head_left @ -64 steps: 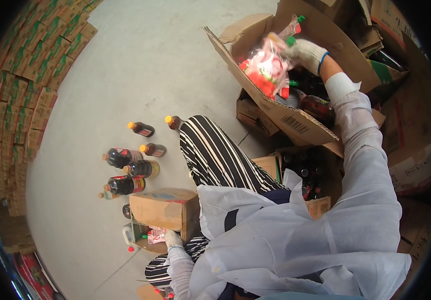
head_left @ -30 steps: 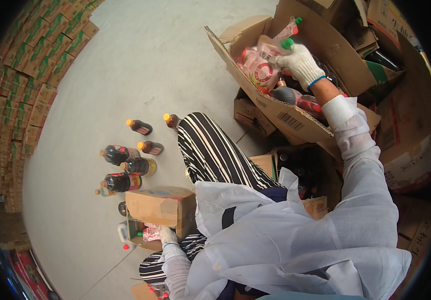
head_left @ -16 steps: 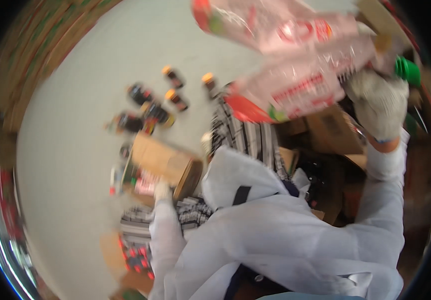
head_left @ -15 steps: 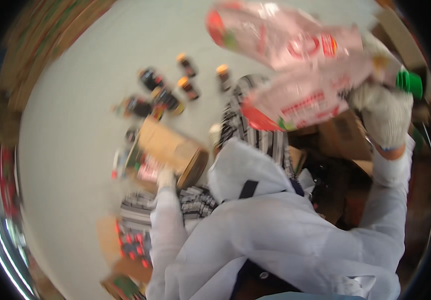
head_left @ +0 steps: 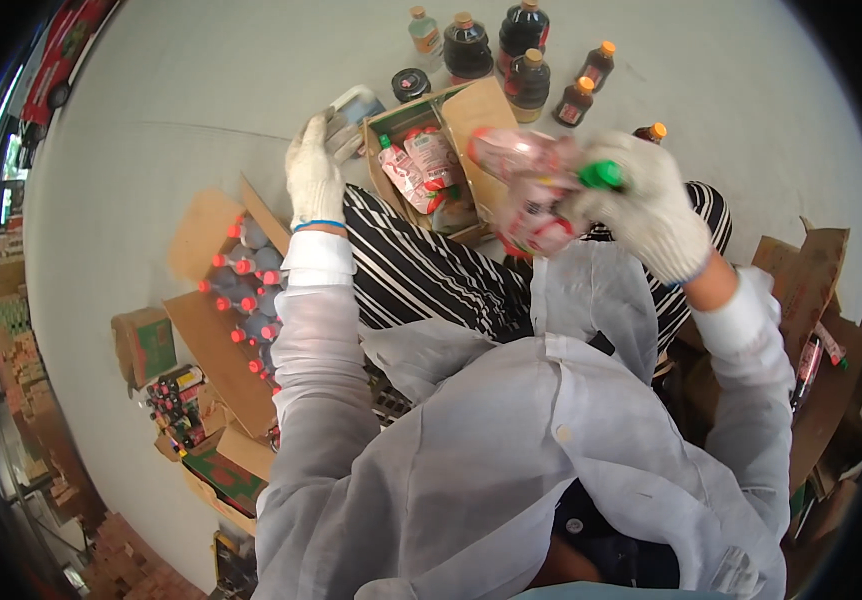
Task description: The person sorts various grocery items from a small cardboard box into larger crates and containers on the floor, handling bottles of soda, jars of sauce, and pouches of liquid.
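Observation:
My right hand (head_left: 641, 205), in a white knit glove, is closed around pink spout pouches (head_left: 531, 225) near the neck, a green cap (head_left: 602, 175) showing at the fingers. Motion blurs the pouches, which hang beside the right flap of a small cardboard box (head_left: 379, 185). Similar pink pouches (head_left: 408, 178) lie inside that box. To the box's left, my gloved left hand (head_left: 316, 172) is raised with its fingers apart and nothing in them. Just past its fingertips lies a clear container (head_left: 361, 105); the hand partly covers it, and I cannot tell whether they touch.
Dark bottles (head_left: 468, 50) and a clear bottle (head_left: 426, 32) stand beyond the box, with small orange-capped bottles (head_left: 574, 102) to their right. At left, an open carton (head_left: 216, 335) holds several red-capped bottles (head_left: 256, 275). More opened cartons (head_left: 816, 275) are at right.
My right hand has brought the pouches from the upper right down beside the box. My left hand has let go of the box and risen to its left side. The view has turned.

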`<move>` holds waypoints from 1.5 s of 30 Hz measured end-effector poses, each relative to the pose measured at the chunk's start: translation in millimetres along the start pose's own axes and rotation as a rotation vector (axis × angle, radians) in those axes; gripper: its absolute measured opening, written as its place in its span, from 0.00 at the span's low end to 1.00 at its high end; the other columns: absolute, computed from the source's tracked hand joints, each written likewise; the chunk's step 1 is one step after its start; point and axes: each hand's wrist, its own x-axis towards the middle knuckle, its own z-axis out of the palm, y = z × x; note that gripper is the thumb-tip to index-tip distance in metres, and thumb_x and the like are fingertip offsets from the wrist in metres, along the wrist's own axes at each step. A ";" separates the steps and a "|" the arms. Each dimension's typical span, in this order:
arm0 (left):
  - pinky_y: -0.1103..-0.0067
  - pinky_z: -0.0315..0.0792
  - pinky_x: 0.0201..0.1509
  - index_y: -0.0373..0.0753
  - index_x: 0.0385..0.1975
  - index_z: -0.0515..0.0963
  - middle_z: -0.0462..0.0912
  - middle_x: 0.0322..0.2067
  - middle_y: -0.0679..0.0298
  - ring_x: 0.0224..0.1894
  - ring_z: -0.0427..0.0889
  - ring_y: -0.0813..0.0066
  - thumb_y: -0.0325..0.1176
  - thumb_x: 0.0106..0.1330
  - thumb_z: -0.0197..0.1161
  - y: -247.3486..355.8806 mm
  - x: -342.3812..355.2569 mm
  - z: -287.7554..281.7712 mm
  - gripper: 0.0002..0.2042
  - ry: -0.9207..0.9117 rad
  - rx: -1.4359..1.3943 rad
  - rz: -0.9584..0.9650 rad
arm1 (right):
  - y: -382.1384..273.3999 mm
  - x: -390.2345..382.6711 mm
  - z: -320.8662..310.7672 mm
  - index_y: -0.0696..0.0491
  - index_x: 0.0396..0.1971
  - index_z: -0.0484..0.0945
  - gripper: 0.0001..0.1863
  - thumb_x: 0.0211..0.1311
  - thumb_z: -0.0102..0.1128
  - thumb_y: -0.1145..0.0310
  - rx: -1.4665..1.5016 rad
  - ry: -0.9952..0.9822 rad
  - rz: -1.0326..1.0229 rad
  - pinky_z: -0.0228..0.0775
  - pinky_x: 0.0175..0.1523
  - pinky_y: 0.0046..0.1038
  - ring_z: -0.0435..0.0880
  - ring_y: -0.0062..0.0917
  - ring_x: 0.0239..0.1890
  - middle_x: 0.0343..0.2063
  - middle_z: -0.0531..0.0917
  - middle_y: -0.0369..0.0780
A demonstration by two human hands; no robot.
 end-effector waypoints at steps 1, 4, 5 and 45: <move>0.72 0.79 0.41 0.26 0.49 0.72 0.79 0.45 0.48 0.41 0.83 0.60 0.35 0.67 0.58 -3.7 -2.9 5.5 0.18 -0.036 0.008 0.022 | 1.7 15.3 12.3 0.54 0.26 0.81 0.09 0.38 0.67 0.75 0.004 -0.032 0.025 0.73 0.35 0.31 0.79 0.34 0.30 0.28 0.77 0.42; 0.69 0.78 0.46 0.27 0.50 0.72 0.78 0.45 0.47 0.43 0.81 0.57 0.37 0.69 0.54 -8.8 -11.6 24.1 0.19 -0.038 0.129 0.015 | 14.5 54.1 56.3 0.49 0.28 0.82 0.08 0.44 0.65 0.66 -0.023 -0.011 -0.086 0.72 0.40 0.35 0.79 0.38 0.33 0.29 0.78 0.41; 0.69 0.78 0.46 0.27 0.50 0.72 0.79 0.45 0.48 0.43 0.82 0.58 0.37 0.69 0.54 -9.9 -11.1 22.9 0.19 -0.047 0.138 -0.008 | 19.5 65.3 76.2 0.49 0.29 0.82 0.08 0.46 0.64 0.65 -0.041 0.008 -0.091 0.72 0.40 0.35 0.79 0.39 0.35 0.29 0.78 0.42; 0.82 0.72 0.21 0.31 0.35 0.78 0.83 0.25 0.61 0.19 0.80 0.76 0.33 0.60 0.62 -43.4 -4.1 62.1 0.11 -0.513 1.176 -0.296 | 179.6 -66.7 78.7 0.59 0.34 0.83 0.11 0.55 0.63 0.68 0.348 0.124 0.831 0.71 0.36 0.23 0.78 0.22 0.27 0.25 0.83 0.39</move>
